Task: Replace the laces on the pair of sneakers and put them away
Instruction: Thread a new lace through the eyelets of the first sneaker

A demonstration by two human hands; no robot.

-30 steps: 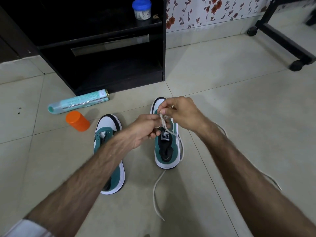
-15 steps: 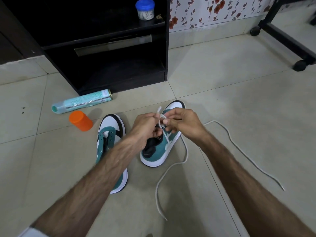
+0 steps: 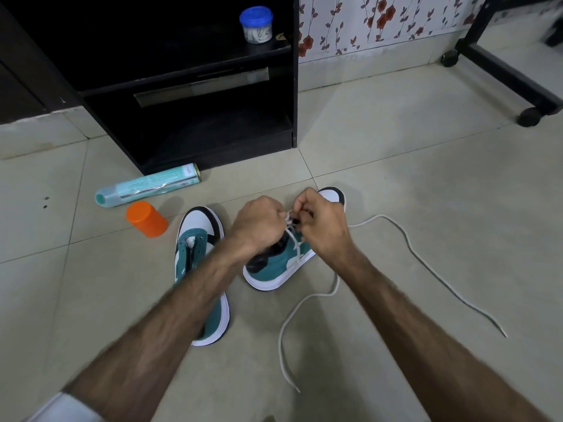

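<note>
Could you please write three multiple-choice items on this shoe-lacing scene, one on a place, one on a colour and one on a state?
1. Where does the spray can lie?
A. On the floor by the black cabinet
B. On the cabinet's shelf
C. Inside a sneaker

2. What colour is the small cylindrical container near the can?
A. Blue
B. Orange
C. White

3. In what state is the left sneaker?
A. Fully laced and tied
B. Held in both hands
C. On the floor with no lace in its eyelets

Answers:
1 A: the can lies on its side on the tiles at the cabinet's base.
2 B: it is plainly orange.
3 C: its eyelets are bare, while the left hand and right hand work the white lace at the right sneaker.
</note>
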